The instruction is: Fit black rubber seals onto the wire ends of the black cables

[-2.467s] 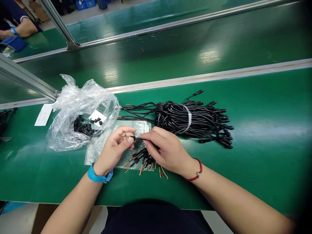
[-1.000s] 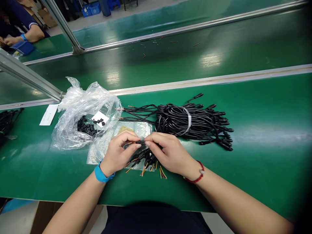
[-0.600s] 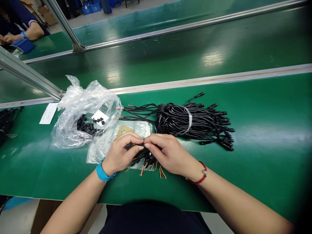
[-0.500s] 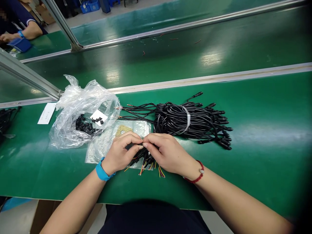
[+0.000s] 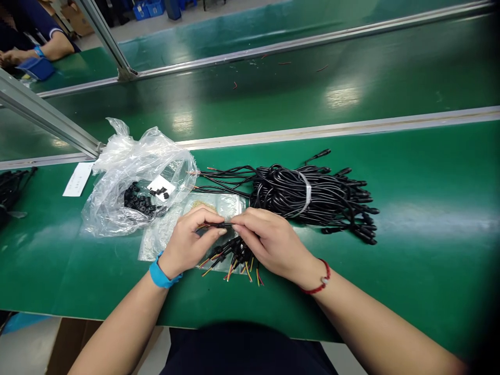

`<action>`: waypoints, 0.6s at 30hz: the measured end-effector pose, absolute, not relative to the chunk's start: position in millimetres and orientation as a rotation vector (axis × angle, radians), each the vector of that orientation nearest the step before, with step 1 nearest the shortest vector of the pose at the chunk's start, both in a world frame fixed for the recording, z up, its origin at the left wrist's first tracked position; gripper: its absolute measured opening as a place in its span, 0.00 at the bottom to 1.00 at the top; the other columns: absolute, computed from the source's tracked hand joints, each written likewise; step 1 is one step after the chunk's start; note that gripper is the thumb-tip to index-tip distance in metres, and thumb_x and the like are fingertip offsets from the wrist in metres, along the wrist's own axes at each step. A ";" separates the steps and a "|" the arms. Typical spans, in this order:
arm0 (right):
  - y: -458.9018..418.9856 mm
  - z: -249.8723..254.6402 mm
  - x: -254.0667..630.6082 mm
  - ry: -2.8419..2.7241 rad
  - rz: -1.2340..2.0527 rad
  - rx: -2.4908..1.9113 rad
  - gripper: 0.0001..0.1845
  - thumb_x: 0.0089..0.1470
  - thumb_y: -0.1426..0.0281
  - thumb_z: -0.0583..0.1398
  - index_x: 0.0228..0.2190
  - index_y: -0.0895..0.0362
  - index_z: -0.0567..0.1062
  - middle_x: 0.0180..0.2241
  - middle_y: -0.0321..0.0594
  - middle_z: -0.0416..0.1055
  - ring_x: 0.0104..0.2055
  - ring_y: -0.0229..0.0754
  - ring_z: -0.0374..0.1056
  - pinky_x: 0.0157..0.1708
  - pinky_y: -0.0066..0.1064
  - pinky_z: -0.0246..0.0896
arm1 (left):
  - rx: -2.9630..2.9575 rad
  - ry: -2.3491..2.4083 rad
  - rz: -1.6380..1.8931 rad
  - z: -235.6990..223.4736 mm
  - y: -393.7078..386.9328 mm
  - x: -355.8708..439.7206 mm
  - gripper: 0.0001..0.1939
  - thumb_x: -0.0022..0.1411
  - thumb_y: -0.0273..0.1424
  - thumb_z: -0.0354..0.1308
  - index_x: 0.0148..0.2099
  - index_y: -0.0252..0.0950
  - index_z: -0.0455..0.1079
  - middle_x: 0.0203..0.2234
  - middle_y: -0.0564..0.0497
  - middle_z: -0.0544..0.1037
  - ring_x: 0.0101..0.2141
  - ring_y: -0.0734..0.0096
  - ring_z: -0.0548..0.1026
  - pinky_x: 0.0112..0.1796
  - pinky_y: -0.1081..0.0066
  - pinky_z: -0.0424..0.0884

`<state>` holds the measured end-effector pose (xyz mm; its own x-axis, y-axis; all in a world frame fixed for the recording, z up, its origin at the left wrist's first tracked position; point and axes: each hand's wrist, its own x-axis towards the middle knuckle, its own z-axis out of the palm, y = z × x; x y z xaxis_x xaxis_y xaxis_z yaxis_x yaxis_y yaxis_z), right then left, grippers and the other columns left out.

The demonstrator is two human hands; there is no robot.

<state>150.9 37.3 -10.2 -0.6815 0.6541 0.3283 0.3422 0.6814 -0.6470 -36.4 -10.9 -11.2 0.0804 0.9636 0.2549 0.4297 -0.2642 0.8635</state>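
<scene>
Between my two hands, a short black cable point(image 5: 224, 225) with thin coloured wires is held level. My left hand point(image 5: 191, 237) pinches it with thumb and forefinger. My right hand point(image 5: 275, 245) pinches its other end, fingertips a small gap from the left ones. Just below lies a pile of short black cables point(image 5: 236, 251) with red, yellow and black wire ends. They rest partly on a flat clear plastic bag point(image 5: 150, 247). A yellowish piece point(image 5: 205, 204) on that bag is mostly hidden behind my left hand.
A tied coil of long black cables point(image 5: 279, 190) lies behind my right hand. An open clear bag point(image 5: 136, 156) at the left holds small black parts point(image 5: 138, 203). A white paper slip point(image 5: 78, 179) sits beside it. Metal posts point(image 5: 50, 117) rise at left; a co-worker's arm point(image 5: 57, 47) shows beyond.
My fingertips have drawn slightly apart, and the short cable between them now shows. The hands have lifted a little off the pile. The view has shifted slightly.
</scene>
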 end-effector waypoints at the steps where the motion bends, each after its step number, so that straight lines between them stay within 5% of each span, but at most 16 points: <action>1: 37.8 -10.4 150.5 -2.334 0.760 -0.761 0.11 0.60 0.73 0.50 0.33 0.58 0.72 0.24 0.37 0.66 0.28 0.37 0.61 0.29 0.28 0.57 | 1.762 1.371 1.146 -11.6 -10.7 -35.5 0.04 0.57 0.28 0.60 0.37 0.36 0.71 0.30 0.49 0.74 0.33 0.69 0.72 0.33 0.69 0.68; 18: 38.4 -11.6 148.6 -2.403 0.760 -0.810 0.11 0.59 0.74 0.50 0.29 0.58 0.71 0.24 0.37 0.67 0.26 0.36 0.60 0.28 0.28 0.54 | 1.823 1.460 1.089 -17.5 -12.5 -21.2 0.02 0.59 0.26 0.57 0.36 0.36 0.70 0.30 0.50 0.75 0.33 0.69 0.73 0.35 0.68 0.69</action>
